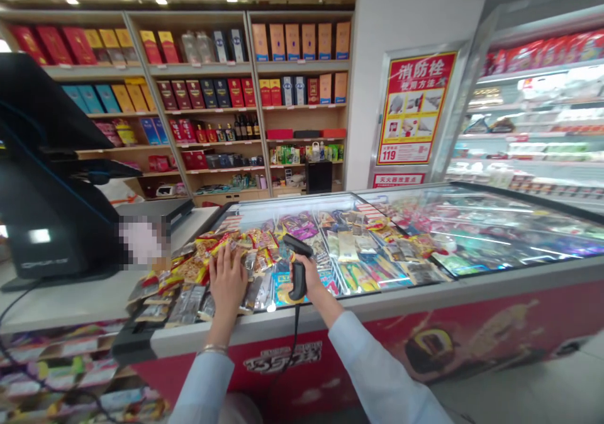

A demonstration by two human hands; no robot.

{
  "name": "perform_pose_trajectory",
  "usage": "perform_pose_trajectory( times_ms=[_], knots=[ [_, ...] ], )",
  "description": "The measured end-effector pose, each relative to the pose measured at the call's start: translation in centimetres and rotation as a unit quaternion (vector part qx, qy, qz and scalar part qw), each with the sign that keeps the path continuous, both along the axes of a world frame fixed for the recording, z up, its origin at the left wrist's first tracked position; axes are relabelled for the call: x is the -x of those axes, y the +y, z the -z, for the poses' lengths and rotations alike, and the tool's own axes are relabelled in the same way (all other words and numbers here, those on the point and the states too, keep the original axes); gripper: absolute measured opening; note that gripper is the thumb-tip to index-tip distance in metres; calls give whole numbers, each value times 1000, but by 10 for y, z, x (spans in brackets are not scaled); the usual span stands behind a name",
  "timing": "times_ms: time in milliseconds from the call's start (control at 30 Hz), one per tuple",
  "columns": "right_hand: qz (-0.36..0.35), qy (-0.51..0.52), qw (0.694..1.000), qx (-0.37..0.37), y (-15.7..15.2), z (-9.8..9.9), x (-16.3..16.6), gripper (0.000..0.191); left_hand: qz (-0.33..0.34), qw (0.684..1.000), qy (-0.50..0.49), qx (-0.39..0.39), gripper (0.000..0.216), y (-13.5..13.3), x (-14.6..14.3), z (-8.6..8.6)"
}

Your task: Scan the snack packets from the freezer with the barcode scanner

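My left hand (228, 280) rests with outstretched fingers on a pile of small snack packets (193, 268), mostly yellow and red, with some clear and brown ones. Whether its fingertips grip a packet cannot be made out. A black handheld barcode scanner (298, 276) is in my right hand (312, 277), fingers wrapped round its grip and the head pointing left towards the packets. From its base a dark cable (296, 336) hangs down in front of the freezer. The packets lie on the glass lid of the chest freezer (377, 316), spread across its left end and middle.
On the left a black checkout terminal (56, 223) stands on a light counter (89, 295), with loose cables below. Shelves (212, 112) of boxed goods line the back wall. A lit display fridge (542, 122) stands at right, beside a red and yellow fire-hydrant notice (415, 106).
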State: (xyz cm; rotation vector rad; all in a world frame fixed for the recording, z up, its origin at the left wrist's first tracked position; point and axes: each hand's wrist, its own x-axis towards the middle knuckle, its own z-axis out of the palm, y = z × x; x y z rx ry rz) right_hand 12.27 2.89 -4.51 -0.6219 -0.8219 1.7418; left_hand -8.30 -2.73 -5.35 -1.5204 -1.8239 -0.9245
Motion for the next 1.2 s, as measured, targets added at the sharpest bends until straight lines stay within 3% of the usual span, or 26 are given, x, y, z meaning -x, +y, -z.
perform_pose_trajectory(
  times_ms=[167,300,433,600,800,1000,1200],
  knots=[
    [59,-14,997,-43,12,-23,-81,26,18,1000,12,-7,44,17,-45,-34],
    [115,-18,993,-33,20,-35,-140,25,73,997,12,11,43,40,-106,-65],
    [166,-34,985,-37,26,-44,-194,28,133,991,-1,26,45,60,-171,-78],
    [218,-79,971,-64,34,-51,-266,28,199,979,17,45,44,73,-228,-69],
    [285,-70,954,-53,48,-40,-334,27,230,970,13,83,45,99,-261,-52],
    [282,-60,957,-21,61,-11,-362,28,258,959,-29,110,39,127,-306,-31],
    [289,-55,956,-13,69,14,-372,30,228,949,-79,203,41,151,-335,-12]
  ],
)
